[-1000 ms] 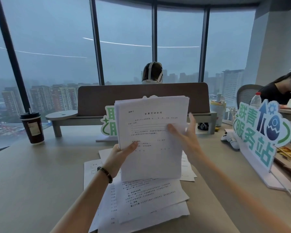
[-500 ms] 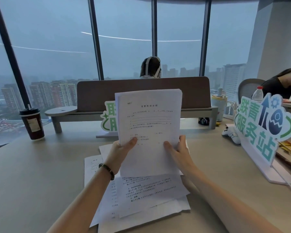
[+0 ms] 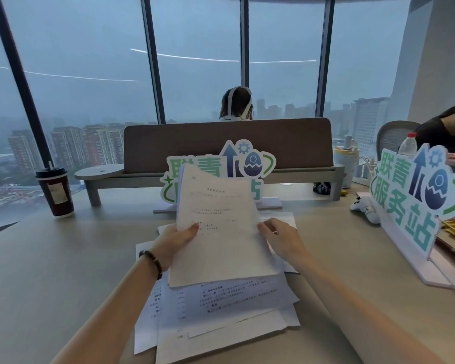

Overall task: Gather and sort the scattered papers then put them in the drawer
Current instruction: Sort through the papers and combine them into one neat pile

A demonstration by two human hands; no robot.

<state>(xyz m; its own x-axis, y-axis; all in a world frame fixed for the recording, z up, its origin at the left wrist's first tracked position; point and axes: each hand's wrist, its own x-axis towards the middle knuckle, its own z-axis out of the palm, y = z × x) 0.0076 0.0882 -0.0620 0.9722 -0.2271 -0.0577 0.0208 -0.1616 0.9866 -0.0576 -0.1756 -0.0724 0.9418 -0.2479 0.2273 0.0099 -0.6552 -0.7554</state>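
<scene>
Pale bench (image 3: pixel 50 271) under tall windows (image 3: pixel 90 74), grey towers and haze beyond. Far edge: brown divider (image 3: pixel 286 143) on a low shelf, another person's head just above it. Left: dark paper cup (image 3: pixel 55 191) with lid and straw, standing upright. In front of the divider, a green-and-white sign (image 3: pixel 218 166); a second, larger sign (image 3: pixel 415 195) at right, tilted toward the camera, a white controller (image 3: pixel 363 206) just beside its far end and a bottle (image 3: pixel 407 144) behind it. Loose sheets (image 3: pixel 221 316) spread overlapping on the bench near the body, printed side up. Above them a stack (image 3: pixel 221 232), tilted back, lower edge just over the sheets, top leaf curling. Left hand (image 3: pixel 175 241) at the stack's left edge, thumb on the front, fingers behind, holding it; beaded bracelet (image 3: pixel 151 262) at the wrist. Right hand (image 3: pixel 281 239) at the right edge, fingers curled round that edge, gripping it. Both forearms reaching forward from below.
</scene>
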